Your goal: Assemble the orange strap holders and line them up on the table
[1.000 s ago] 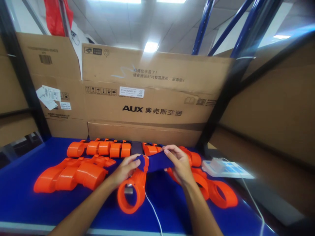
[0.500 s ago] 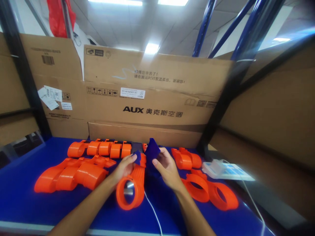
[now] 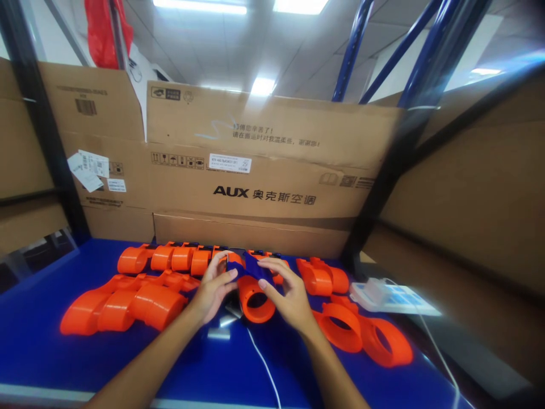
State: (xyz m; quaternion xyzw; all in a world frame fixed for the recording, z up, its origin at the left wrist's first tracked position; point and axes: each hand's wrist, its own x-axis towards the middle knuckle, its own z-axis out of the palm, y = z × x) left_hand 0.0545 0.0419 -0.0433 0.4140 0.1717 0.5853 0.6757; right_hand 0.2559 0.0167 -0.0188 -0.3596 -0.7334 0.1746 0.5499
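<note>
Between my hands is an orange plastic tape dispenser, its round ring pointing toward me and down. A dark blue plastic piece lies across its upper end, touching it. My left hand grips the dispenser's upper end from the left, thumb near the blue piece's edge. From the right, my right hand holds the blue piece, fingers over its top and thumb beside the ring. My fingers partly hide where the two parts meet.
Orange dispensers lie left, with a back row carrying dark parts. More dispensers lie right, beside a white power strip. A white cable crosses the blue tabletop. Cardboard stands behind.
The dispenser has swung up and right, its ring now nearer my right hand. My right hand has brought the blue piece down from upright onto the dispenser's upper end.
</note>
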